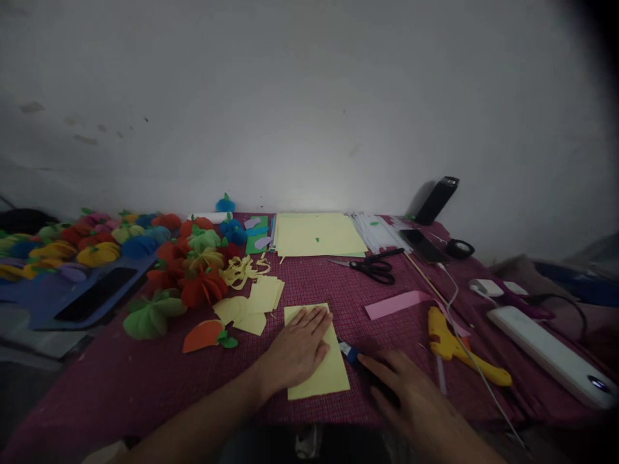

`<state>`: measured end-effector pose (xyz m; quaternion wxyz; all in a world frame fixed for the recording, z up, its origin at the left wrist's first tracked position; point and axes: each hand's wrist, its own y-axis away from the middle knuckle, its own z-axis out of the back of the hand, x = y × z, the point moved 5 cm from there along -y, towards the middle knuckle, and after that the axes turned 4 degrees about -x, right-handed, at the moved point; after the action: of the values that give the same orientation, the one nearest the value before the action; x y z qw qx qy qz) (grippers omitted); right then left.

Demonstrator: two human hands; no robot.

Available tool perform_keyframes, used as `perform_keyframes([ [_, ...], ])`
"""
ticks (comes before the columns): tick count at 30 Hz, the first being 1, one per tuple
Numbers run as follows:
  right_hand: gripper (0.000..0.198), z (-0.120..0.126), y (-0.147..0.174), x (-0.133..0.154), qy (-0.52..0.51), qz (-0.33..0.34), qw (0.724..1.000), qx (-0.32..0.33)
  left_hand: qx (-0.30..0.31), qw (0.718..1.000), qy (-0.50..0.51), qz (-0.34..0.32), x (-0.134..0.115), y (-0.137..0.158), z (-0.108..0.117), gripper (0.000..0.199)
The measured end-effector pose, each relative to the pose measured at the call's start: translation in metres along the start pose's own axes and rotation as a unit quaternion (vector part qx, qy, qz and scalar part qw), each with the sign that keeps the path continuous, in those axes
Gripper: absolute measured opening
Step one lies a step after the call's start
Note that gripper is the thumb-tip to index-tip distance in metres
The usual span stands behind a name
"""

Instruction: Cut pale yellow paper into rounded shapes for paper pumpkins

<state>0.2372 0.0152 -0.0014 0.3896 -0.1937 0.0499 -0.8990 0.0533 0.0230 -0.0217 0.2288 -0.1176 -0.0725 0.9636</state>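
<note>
OK so your yellow sheet [322,383] is lying flat near the front edge of the bench [145,386], roughly midway between its left and right edges. Its long axis runs from the front edge toward the back one, slightly skewed. Your left hand [300,345] is the nearer one: it's right on top, palm down, thumb a bit apart from the other fingers, pressing flat rather than gripping anything.

Your right hand [406,386] is off to the sheet's right, curled around a blue tool [351,353], maybe a cutter. So from that hand the sheet lies straight left, and the tool points left and a little toward the back edge, its tip right by the sheet's long right side. Can't tell if it's actually touching.

Around you: pale yellow scraps [264,296] sit just past the sheet's back left corner, and the glue gun [452,348] is over toward the bench's right edge.
</note>
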Motion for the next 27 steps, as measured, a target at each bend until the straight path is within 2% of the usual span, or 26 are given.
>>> perform_keyframes([
  [6,0.045,-0.006,-0.011,0.004,-0.014,0.009,1.0,-0.001,0.001,1.0,-0.004,-0.003,-0.001,0.0,0.001,0.05],
  [11,0.045,-0.008,-0.006,-0.005,-0.009,-0.001,1.0,-0.017,0.005,1.0,0.0,0.0,-0.001,0.0,0.002,0.05],
  [16,0.044,-0.007,0.0,-0.014,0.005,-0.007,1.0,0.003,0.005,1.0,0.008,0.004,-0.001,0.0,0.002,0.051],
  [20,0.045,-0.006,-0.008,-0.009,0.003,-0.006,1.0,0.017,0.003,1.0,0.008,0.008,-0.001,-0.001,0.003,0.053],
  [27,0.045,-0.007,-0.023,-0.003,-0.01,-0.003,1.0,0.001,0.009,1.0,0.005,0.005,-0.002,-0.001,0.006,0.053],
])
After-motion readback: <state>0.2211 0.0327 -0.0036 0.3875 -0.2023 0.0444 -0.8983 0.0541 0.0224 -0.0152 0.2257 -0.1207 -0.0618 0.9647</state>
